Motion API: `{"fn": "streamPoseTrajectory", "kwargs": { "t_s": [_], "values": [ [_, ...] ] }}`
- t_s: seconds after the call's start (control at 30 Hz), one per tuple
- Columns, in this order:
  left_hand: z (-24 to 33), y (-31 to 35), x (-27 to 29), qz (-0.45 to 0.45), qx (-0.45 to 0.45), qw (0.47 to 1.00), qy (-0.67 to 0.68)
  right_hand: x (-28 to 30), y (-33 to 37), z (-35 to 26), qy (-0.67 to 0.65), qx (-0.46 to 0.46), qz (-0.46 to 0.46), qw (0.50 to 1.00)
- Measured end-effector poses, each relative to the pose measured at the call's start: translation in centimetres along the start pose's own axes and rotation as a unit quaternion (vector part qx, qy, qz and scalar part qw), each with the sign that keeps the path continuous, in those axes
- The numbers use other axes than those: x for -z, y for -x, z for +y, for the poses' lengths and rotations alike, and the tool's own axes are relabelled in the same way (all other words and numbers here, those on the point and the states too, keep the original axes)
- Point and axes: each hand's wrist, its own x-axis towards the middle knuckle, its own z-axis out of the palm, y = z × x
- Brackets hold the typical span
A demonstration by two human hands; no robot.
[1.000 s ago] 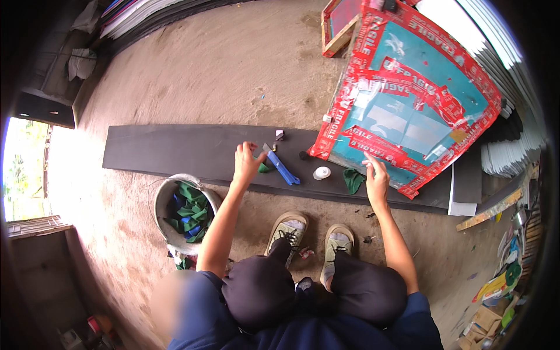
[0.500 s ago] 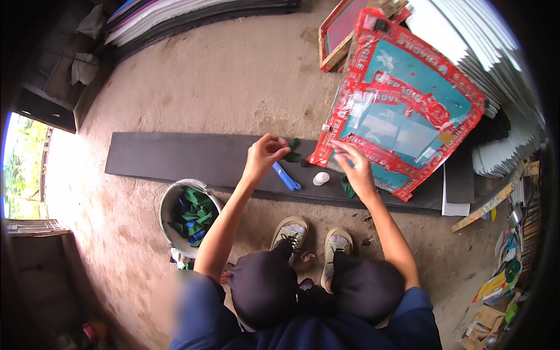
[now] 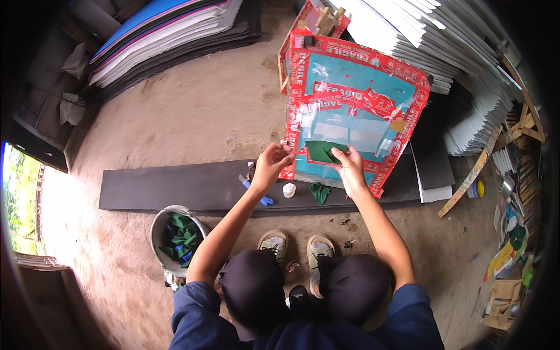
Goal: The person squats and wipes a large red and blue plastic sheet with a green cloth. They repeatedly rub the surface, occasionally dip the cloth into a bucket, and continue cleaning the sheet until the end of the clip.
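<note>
My right hand (image 3: 351,172) pinches a flat piece of green cloth (image 3: 324,151) at its right end, in front of a screen-printing frame (image 3: 360,71) with teal mesh and red tape borders. To the left, my left hand (image 3: 273,168) is raised with its fingers curled together; whatever they hold, if anything, is hidden. Below the hands, a small white bottle (image 3: 289,190) stands on a long black foam board (image 3: 157,185), beside another green cloth scrap (image 3: 319,192). A blue tool (image 3: 266,200), perhaps a cutter, lies partly behind my left wrist.
A metal bucket (image 3: 156,238) of green and blue scraps stands left of my knees. Stacked sheets (image 3: 175,41) lie at the far left, with white sheets (image 3: 420,41) at the far right. A wooden strip (image 3: 471,175) leans on the right. My shoes (image 3: 320,249) are near the board.
My view has shifted, bringing the frame leftward in the picture. The green cloth is now spread from my right hand, whose fingers earlier showed nothing in them.
</note>
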Motion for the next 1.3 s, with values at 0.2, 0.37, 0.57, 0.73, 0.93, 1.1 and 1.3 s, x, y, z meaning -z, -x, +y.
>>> {"fn": "streamPoseTrajectory", "kwargs": {
  "t_s": [0.2, 0.37, 0.57, 0.73, 0.93, 1.1, 1.3],
  "values": [
    [-6.1, -1.8, 1.5, 0.115, 0.035, 0.992, -0.040, 3.5, -5.6, -0.3, 0.353, 0.282, 0.200, 0.869],
    [-6.6, -6.7, 0.2, 0.189, -0.056, 0.969, -0.150, 2.7, -10.2, 0.5, 0.442, 0.475, 0.165, 0.742],
    [-7.6, -11.8, -1.0, 0.170, -0.095, 0.979, -0.066, 4.4, -10.6, 4.1, 0.696, 0.469, 0.010, 0.544],
    [-8.0, -12.2, -0.9, 0.108, -0.067, 0.990, -0.054, 4.4, -10.6, 6.1, 0.732, 0.416, -0.138, 0.521],
    [-7.9, -11.9, -0.6, 0.112, -0.085, 0.988, -0.055, 4.4, -13.6, 2.0, 0.799, 0.476, -0.187, 0.315],
    [-7.5, -12.2, -0.8, 0.100, -0.071, 0.991, -0.047, 3.2, -9.8, 5.7, 0.859, 0.368, -0.189, 0.301],
    [-8.5, -12.2, -0.5, 0.108, -0.062, 0.991, -0.039, 3.9, -13.3, 2.2, 0.815, 0.486, -0.194, 0.251]
  ]
}}
